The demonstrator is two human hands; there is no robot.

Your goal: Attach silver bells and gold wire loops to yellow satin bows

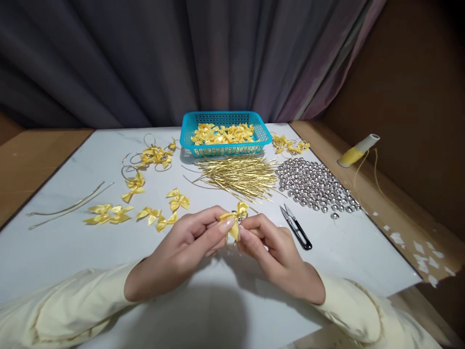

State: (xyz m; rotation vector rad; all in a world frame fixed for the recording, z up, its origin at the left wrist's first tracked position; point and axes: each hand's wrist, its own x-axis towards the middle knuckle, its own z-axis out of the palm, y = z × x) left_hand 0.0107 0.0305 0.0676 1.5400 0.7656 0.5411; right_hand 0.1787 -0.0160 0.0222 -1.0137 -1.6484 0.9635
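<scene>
Both hands meet over the white sheet near its front edge and pinch one small yellow ribbon bow. My left hand grips the bow's left side with thumb and fingers closed. My right hand pinches its right side. A thin gold cord seems to hang under the bow between the fingertips, mostly hidden. Black thread snips lie just right of my right hand.
A blue basket of yellow bows stands at the back centre. In front of it lie a pile of gold cords and a heap of silver bells. Loose bows and looped ones lie left. A yellow spool lies right.
</scene>
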